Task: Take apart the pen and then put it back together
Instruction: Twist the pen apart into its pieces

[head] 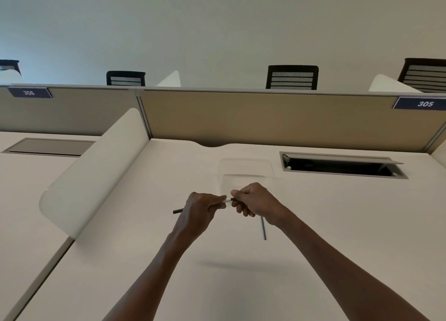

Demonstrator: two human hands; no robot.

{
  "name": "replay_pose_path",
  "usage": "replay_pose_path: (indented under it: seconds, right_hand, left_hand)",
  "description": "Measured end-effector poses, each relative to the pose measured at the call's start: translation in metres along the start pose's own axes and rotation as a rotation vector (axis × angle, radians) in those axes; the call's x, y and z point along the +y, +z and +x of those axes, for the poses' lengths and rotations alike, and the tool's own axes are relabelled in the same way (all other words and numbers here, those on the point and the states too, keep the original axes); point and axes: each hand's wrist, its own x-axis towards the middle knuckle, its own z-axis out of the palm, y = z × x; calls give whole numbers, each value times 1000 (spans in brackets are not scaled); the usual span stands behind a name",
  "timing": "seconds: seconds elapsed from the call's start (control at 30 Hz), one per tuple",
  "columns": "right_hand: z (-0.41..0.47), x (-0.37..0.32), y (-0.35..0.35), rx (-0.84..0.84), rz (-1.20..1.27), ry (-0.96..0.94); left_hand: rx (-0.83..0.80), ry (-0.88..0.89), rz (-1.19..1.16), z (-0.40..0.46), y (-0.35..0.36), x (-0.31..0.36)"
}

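Observation:
Both hands hold a thin pen above the white desk (pixel 169 260). My left hand (pixel 200 212) grips the pen barrel (pixel 177 210), whose dark end sticks out to the left; a whitish section shows between the hands. My right hand (pixel 253 201) pinches the pen's dark right end (pixel 232 199) with its fingertips. A thin dark refill (pixel 263 229) pokes out below my right hand and points down toward the desk; whether the hand holds it or it lies on the desk I cannot tell.
A clear plastic tray (pixel 246 170) lies on the desk just beyond the hands. An open cable hatch (pixel 342 166) is at the back right. A curved white divider (pixel 96 176) stands at the left, a beige partition (pixel 265 118) behind.

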Motion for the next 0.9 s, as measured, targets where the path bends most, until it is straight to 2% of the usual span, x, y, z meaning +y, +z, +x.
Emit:
replay_pose_path:
  seconds: [0.23,0.37,0.53,0.8,0.9]
  right_hand:
    - [-3,3,2,75,-65,-154]
    - [-6,-2,4,58,2,-76]
    - [-4,-4,7,106,-127,-2]
    - [-6,2,4,120,-117,-154]
    - [-9,-3,3,110,-24,-127]
  left_hand:
    - [-5,-38,13,-1,-3,-4]
    - [7,-55,9,-1,-4,-1]
    - [11,-76,4,0,-5,2]
    - [6,-116,-16,-1,-6,3]
    - [15,-130,-38,-1,-6,6]
